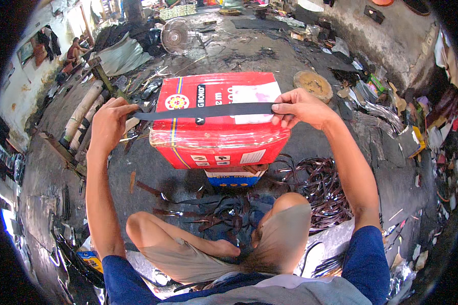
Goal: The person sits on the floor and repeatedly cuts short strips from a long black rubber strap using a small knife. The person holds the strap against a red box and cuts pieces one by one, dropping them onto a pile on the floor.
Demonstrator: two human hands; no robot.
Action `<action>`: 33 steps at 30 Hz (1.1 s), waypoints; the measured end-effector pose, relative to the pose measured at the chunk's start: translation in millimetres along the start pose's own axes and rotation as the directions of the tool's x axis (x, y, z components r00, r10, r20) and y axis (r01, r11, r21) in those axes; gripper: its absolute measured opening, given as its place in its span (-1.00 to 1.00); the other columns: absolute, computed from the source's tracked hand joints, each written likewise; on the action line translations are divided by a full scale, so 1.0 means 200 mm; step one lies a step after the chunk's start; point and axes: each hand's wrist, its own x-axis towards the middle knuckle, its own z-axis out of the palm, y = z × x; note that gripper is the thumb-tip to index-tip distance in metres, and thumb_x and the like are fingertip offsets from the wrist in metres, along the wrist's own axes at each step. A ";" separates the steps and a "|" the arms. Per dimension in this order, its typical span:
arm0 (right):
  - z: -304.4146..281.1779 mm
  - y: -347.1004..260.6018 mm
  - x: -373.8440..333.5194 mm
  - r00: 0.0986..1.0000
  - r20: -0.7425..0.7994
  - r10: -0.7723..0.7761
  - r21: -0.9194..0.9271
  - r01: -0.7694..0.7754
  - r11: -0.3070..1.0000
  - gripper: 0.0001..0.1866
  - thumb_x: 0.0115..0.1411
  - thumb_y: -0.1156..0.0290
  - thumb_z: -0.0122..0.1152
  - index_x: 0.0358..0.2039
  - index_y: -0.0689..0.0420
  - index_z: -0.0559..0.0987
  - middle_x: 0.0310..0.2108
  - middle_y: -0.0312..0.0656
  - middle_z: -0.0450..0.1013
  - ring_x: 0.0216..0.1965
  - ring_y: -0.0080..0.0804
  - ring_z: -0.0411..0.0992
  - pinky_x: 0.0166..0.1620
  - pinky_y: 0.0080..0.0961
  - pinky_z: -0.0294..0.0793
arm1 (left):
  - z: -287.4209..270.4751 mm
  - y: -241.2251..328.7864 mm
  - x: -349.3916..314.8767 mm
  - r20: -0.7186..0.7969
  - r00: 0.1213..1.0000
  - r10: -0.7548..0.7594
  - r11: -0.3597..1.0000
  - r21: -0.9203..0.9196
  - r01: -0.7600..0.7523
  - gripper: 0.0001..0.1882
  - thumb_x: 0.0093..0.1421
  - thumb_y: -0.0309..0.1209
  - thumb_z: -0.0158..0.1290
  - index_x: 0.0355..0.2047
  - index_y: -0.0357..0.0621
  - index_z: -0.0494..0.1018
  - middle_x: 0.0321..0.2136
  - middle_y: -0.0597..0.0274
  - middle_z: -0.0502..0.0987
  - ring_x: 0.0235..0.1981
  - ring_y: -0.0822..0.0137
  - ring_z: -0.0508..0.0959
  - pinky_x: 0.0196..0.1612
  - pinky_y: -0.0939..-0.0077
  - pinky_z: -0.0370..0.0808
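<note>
A long flat black strip (208,111) is stretched level across the top of a red cardboard box (219,137). My left hand (113,122) pinches its left end, out past the box's left edge. The right end is between the thumb and fingers of my right hand (304,109), above the box's right side. Whether the strip touches the box top cannot be made out. Beneath the red box is a smaller blue and white box (236,177). A heap of dark glossy strips (323,190) lies on the floor to the right, and more strips (224,211) lie before my crossed legs.
A round wooden block (313,85) sits beyond the red box at the right. A standing fan (177,35) is at the back left, near pale logs (82,112). Scrap sheets (374,104) pile along the right wall. Another person (75,51) sits far left.
</note>
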 end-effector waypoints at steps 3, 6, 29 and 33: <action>0.00 0.00 0.10 0.995 -0.101 -0.021 -0.097 0.011 0.995 -0.80 0.34 0.32 0.21 -0.28 0.21 0.62 -0.43 -0.28 0.60 -0.52 -0.66 0.50 -0.46 -0.65 0.51 | 0.18 -0.16 0.01 0.071 0.995 -0.069 0.990 0.124 0.060 -0.68 0.07 -0.60 0.07 -0.22 -0.02 0.69 -0.32 0.21 0.60 -0.17 0.15 0.57 -0.05 0.21 0.46; 0.02 0.04 0.16 0.991 -0.077 -0.113 -0.319 0.083 0.944 -0.80 0.33 0.32 0.21 -0.26 0.21 0.65 -0.44 -0.31 0.59 -0.53 -0.68 0.46 -0.49 -0.64 0.47 | 0.23 -0.17 0.06 0.294 0.925 -0.240 0.947 0.279 0.157 -0.49 -0.02 -0.57 0.16 0.01 0.01 0.60 0.01 0.08 0.53 0.11 0.07 0.46 0.18 0.18 0.37; -0.10 0.21 0.04 0.760 -0.443 -0.476 -0.521 0.214 0.827 -0.77 0.08 0.33 0.39 -0.26 0.13 0.69 -0.34 -0.19 0.60 -0.29 -0.36 0.56 -0.20 -0.40 0.49 | 0.74 1.15 0.48 0.030 0.999 -0.045 0.479 -0.877 0.048 -0.77 0.05 -0.46 0.26 -0.24 -0.18 0.64 -0.38 0.15 0.60 -0.42 0.35 0.58 -0.31 0.40 0.51; 0.04 0.15 0.04 0.799 -0.248 -0.548 -0.780 0.171 0.602 -0.74 0.06 0.29 0.38 -0.22 0.07 0.71 -0.34 -0.10 0.48 -0.28 -0.07 0.51 -0.18 -0.20 0.50 | 0.74 1.15 0.47 0.038 0.998 -0.054 0.481 -0.875 0.059 -0.79 0.07 -0.44 0.25 -0.25 -0.17 0.65 -0.39 0.13 0.55 -0.43 0.28 0.56 -0.31 0.38 0.50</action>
